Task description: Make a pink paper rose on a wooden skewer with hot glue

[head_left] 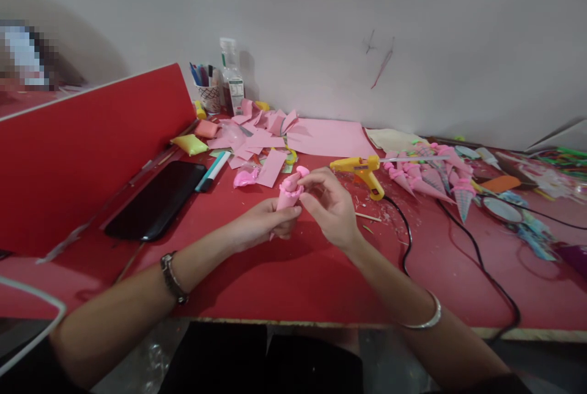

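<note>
My left hand (266, 223) grips a pink paper cone (287, 197) by its lower part, above the red table (284, 278). A pink foam topping (298, 175) sits on the cone's wide end. My right hand (331, 205) pinches that topping with its fingertips from the right. A yellow glue gun (361, 170) stands just behind my right hand, its black cord (463, 241) trailing toward the table's front edge.
Several finished pink cones (426, 180) lie at the right. Pink paper scraps (261, 140) and a pink sheet (328, 137) cover the back. A black phone (158, 198), a marker (213, 170), a pen cup (208, 95), a bottle (232, 79) and a red divider (87, 155) sit left.
</note>
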Demonstrator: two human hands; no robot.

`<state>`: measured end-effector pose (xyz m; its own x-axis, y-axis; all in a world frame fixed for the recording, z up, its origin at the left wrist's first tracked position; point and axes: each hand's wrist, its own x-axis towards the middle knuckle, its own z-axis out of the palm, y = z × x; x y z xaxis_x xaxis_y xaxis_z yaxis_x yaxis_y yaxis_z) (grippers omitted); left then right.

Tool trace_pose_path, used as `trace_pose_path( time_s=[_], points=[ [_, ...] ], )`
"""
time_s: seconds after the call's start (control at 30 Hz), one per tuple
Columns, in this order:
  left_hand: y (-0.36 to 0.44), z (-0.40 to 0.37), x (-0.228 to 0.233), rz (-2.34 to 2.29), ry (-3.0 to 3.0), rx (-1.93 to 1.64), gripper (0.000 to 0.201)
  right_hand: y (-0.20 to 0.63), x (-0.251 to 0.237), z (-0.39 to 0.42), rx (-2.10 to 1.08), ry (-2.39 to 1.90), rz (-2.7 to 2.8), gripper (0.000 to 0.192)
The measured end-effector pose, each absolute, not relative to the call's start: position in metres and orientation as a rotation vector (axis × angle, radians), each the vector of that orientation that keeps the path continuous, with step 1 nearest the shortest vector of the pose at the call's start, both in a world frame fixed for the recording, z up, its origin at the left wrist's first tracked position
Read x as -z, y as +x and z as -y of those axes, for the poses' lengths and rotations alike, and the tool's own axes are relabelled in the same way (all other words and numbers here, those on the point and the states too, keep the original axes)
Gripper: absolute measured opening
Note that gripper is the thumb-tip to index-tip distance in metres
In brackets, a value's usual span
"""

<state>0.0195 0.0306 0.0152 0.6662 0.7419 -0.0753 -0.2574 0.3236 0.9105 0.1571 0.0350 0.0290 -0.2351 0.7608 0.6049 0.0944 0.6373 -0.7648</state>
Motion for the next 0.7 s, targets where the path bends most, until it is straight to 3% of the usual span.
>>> trace_pose_path(
  time_s=[0.37, 0.7],
  points=[
    [0.0188, -0.0361, -0.0102, -0.531, 0.921, -0.814, 0.039, 0.1549, -0.0222, -0.0348, -0.767, -0.723, 1.645, 0.015],
    [0.0185, -0.0352, -0.0152, -0.487, 0.862, -0.887, 0.038, 0.1566, -0.0252, -0.0349, -0.527, -0.800, 1.811, 0.011]
  ],
)
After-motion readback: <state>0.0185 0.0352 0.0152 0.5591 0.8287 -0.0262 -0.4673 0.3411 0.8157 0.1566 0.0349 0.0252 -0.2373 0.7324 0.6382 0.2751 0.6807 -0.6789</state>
